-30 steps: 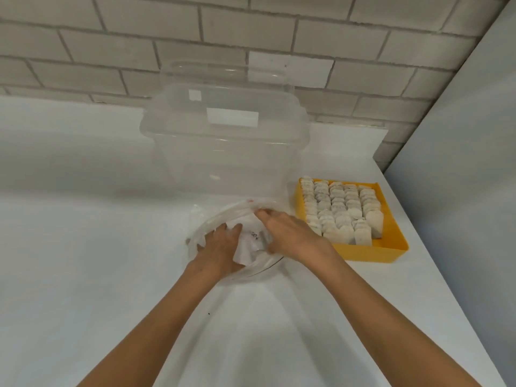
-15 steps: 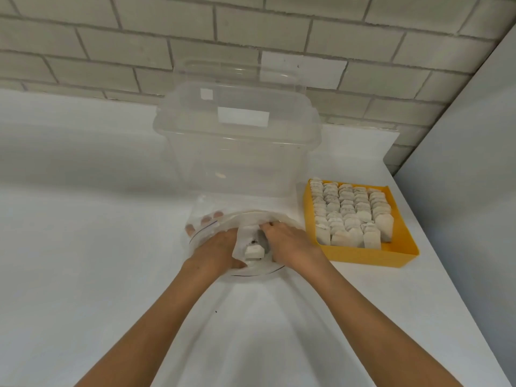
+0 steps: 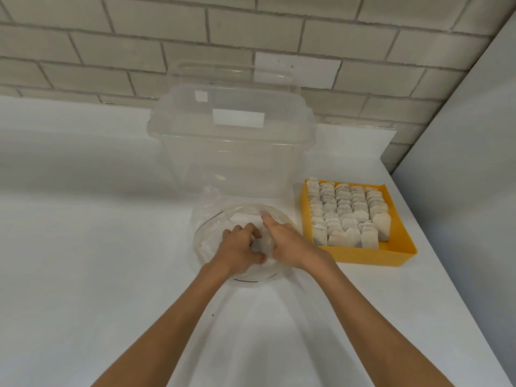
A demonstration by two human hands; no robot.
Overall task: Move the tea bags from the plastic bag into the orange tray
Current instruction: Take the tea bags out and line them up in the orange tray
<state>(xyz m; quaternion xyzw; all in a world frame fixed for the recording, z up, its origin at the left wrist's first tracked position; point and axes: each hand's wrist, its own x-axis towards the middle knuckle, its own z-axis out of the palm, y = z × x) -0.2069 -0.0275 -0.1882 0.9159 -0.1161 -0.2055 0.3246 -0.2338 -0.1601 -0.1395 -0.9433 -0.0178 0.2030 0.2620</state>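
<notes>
Both hands are seen inside the mouth of the clear plastic bag (image 3: 207, 216), which lies opened up on the white counter (image 3: 83, 247) just in front of a large clear lidded container (image 3: 231, 157). The left hand (image 3: 240, 248) is curled, fingers and thumb closed round a white clump (image 3: 262, 244) of what looks like tea bags in the bag. The right hand (image 3: 291, 244) is pressed against the same clump from the other side, with its index finger stretched toward the bag's far rim. Its thumb and other fingers are hidden, so whether anything is gripped cannot be told. The orange tray (image 3: 363, 258) is set to the right of the bag, near but not touching it. Tea bags (image 3: 346, 210) are packed upright in it in rows, with a bare strip left along the tray's right side. A tiled wall (image 3: 139, 51) is seen behind.
</notes>
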